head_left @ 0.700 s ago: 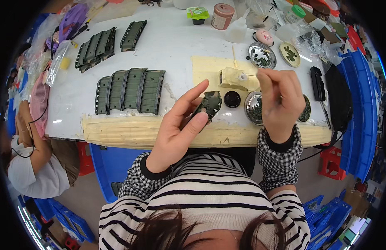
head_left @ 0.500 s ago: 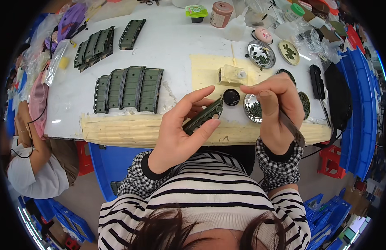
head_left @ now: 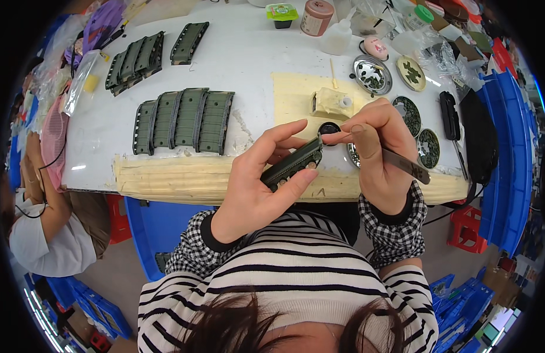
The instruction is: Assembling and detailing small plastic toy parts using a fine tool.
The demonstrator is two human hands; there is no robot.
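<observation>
My left hand (head_left: 249, 185) is closed around a dark green model tank piece (head_left: 292, 165) with small wheels along its near side, tilted up to the right. Between the thumb and fingers of my right hand (head_left: 381, 156) are metal tweezers (head_left: 406, 165), their flat back end sticking out to the right. The right fingertips are at the raised end of the piece; the tweezers' tips are too small to make out. Just beyond the fingertips stands a round black pot (head_left: 329, 129). A metal dish (head_left: 353, 154) is mostly hidden by my right hand.
More green tank pieces stand in a row (head_left: 184, 120) at left, with others (head_left: 137, 62) behind. Dishes of small green parts (head_left: 406, 116) lie at right. A tape-covered block (head_left: 328, 105) holds a small bottle. Yellowish padding (head_left: 196, 179) lines the front edge. Another person (head_left: 51, 217) sits at far left.
My right hand with the tweezers has moved left, from beside the black pot to the raised end of the tank piece. The left hand keeps its hold, nearly still. The view has shifted slightly.
</observation>
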